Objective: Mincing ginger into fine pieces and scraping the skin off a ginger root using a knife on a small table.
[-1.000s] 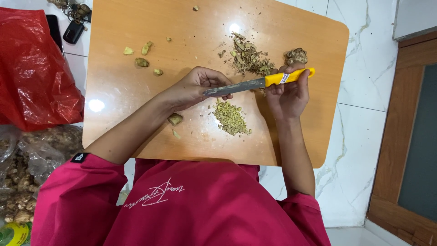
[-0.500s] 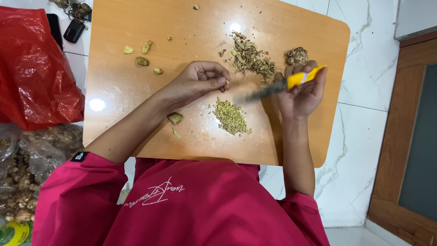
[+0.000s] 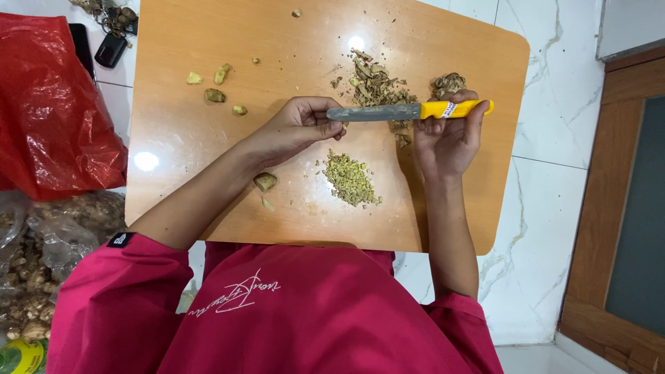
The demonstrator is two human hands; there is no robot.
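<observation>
Gripping the yellow handle of a knife (image 3: 409, 111), the right hand (image 3: 447, 138) has its fingers curled around it; the grey blade lies level, pointing toward the left hand (image 3: 298, 128).

Left hand: fingertips pinched together at the blade's tip, touching it; a small pale bit seems caught between them, too small to tell for certain.

Knife: held just above the wooden board (image 3: 173, 152), across its middle, between the two heaps below.

Heap of chopped pieces (image 3: 350, 179): pale yellow-green, fine, lying on the board just under the blade, near the person's side.

Heap of peelings (image 3: 377, 84): brownish scraps, on the far side of the blade, partly behind it.

Knobbly root (image 3: 449, 83): brown, on the board just beyond the right hand's fingers.

Peeled chunk (image 3: 265, 181): beside the left forearm, with a small sliver just below it.

Small cut bits (image 3: 215, 86): four or so, scattered on the board's far left part, well apart from the hands.

Red plastic bag (image 3: 48, 111): crumpled, left of the board.

Clear bag of roots (image 3: 48, 249): below the red one, beside the pink sleeve (image 3: 111, 298).

Bunch of keys (image 3: 111, 28): at the top left corner, on the white tiled floor (image 3: 547, 194).
</observation>
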